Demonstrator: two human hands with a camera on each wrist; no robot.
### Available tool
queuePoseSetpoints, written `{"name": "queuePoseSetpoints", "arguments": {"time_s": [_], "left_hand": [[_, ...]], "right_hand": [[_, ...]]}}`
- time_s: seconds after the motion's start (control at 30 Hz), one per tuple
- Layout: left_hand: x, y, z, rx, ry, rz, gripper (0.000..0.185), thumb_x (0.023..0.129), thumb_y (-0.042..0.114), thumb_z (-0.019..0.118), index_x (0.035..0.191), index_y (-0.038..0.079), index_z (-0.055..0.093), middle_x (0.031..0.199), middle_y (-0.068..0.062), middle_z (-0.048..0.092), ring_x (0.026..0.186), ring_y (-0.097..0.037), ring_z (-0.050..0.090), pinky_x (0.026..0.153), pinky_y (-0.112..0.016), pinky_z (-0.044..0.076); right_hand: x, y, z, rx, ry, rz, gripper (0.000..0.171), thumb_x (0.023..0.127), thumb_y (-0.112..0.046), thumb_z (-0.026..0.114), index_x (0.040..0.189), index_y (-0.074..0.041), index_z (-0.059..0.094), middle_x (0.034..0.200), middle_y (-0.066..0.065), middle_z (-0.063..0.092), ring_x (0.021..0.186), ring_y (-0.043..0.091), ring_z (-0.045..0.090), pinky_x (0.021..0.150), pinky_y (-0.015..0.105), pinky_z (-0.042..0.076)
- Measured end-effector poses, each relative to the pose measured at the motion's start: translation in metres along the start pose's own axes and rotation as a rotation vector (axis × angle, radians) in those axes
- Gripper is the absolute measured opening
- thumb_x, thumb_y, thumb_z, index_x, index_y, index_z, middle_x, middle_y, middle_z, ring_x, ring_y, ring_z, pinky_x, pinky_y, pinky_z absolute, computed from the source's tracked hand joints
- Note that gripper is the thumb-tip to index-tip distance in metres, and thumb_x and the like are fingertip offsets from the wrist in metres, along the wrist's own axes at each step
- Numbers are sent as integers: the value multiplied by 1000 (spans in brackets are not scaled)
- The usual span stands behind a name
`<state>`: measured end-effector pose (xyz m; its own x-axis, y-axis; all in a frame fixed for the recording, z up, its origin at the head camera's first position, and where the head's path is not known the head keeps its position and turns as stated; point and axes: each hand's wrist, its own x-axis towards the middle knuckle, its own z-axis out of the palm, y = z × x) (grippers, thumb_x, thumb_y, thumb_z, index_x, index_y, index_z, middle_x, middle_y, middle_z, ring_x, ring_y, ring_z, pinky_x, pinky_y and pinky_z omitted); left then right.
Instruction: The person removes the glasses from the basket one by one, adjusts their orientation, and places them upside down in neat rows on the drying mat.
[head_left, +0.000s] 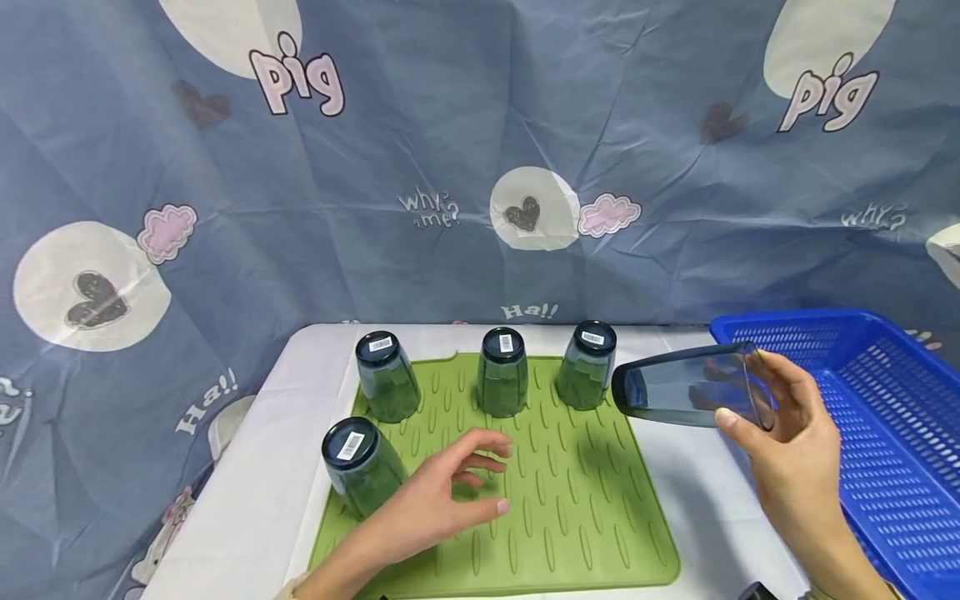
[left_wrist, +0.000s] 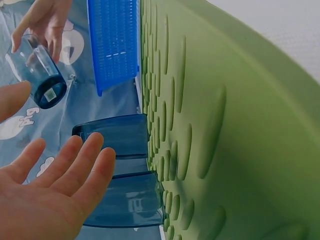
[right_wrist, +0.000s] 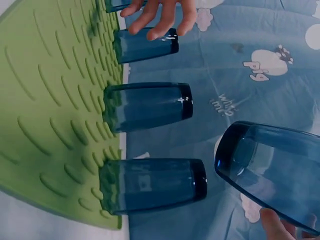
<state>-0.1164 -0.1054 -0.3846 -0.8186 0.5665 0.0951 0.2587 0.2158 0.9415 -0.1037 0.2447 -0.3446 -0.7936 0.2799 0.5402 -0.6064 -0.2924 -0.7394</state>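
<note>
In the head view my right hand (head_left: 798, 446) grips a blue glass tumbler (head_left: 686, 387) near its rim. That tumbler lies sideways in the air, its base pointing left, between the green mat and the basket. My left hand (head_left: 442, 500) hovers over the green ribbed mat (head_left: 555, 533), fingers loosely bent and holding nothing. Upside down on the mat stand several matching tumblers: a back-left tumbler (head_left: 388, 379), a back-middle tumbler (head_left: 502, 375), a back-right tumbler (head_left: 587, 367) and a front-left tumbler (head_left: 363, 467), which my left forearm partly covers. White barcode labels show on their bases.
A blue plastic basket (head_left: 892, 467) with slotted walls stands at the right, partly behind my right hand. The mat lies on a white-covered table (head_left: 247, 500). Behind the table hangs a blue printed cloth (head_left: 420, 150).
</note>
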Motion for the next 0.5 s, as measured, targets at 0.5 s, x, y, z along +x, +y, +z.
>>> {"name": "queuePoseSetpoints", "arguments": {"time_s": [0.5], "left_hand": [[7,12,-3,-14,24,10,56,86,28,78,134,35,50,131,10,55,120,-18,55,101,-46,46]], "right_hand": [[-1,-4,-4,86,-20,144,64,80,29,48,138,1,46,131,11,53,109,18,58,78,23,56]]}}
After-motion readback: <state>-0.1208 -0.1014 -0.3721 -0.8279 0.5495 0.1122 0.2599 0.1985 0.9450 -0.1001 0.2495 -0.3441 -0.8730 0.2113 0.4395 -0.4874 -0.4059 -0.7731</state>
